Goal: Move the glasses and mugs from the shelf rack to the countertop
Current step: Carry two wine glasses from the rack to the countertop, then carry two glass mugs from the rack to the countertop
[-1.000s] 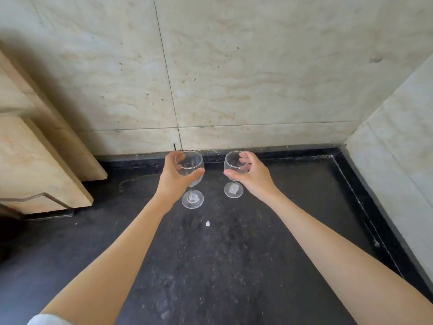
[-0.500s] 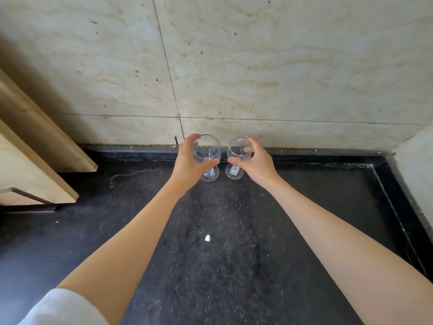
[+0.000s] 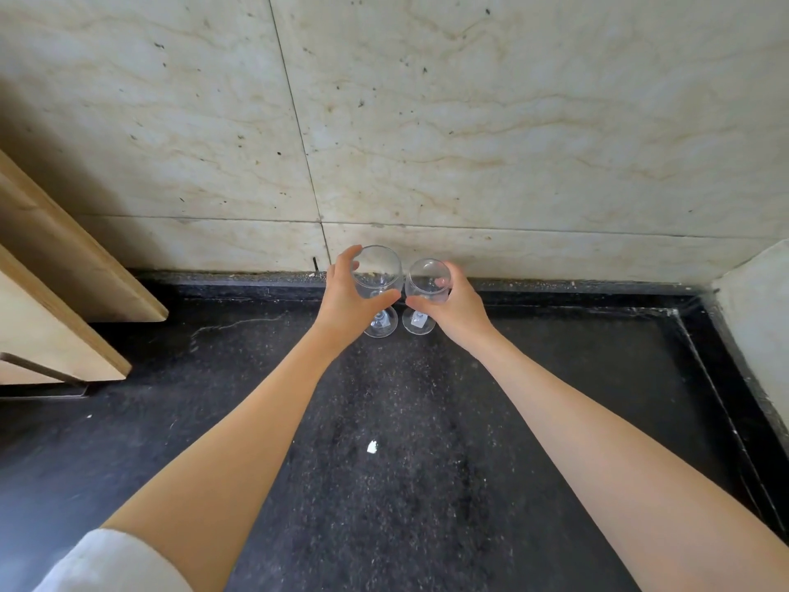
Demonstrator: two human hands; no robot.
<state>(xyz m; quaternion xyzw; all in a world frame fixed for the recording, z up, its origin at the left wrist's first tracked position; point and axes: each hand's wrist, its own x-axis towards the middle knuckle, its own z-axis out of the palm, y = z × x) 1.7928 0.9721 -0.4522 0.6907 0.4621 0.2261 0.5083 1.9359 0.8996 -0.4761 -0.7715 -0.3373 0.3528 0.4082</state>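
Observation:
Two clear stemmed glasses stand side by side at the back of the black countertop (image 3: 405, 484), close to the tiled wall. My left hand (image 3: 348, 303) wraps the bowl of the left glass (image 3: 378, 273). Around the bowl of the right glass (image 3: 427, 277) my right hand (image 3: 452, 307) is closed. Both feet appear to rest on the counter, and the two bowls nearly touch. The shelf rack is out of view.
A pale wooden cabinet panel (image 3: 64, 292) juts over the counter at the left. A marble side wall (image 3: 760, 326) closes the right end, behind a raised black rim. A small white scrap (image 3: 372, 447) lies mid-counter.
Both hands have carried the glasses away from me toward the back wall and drawn them closer together. The glasses now stand near the wall.

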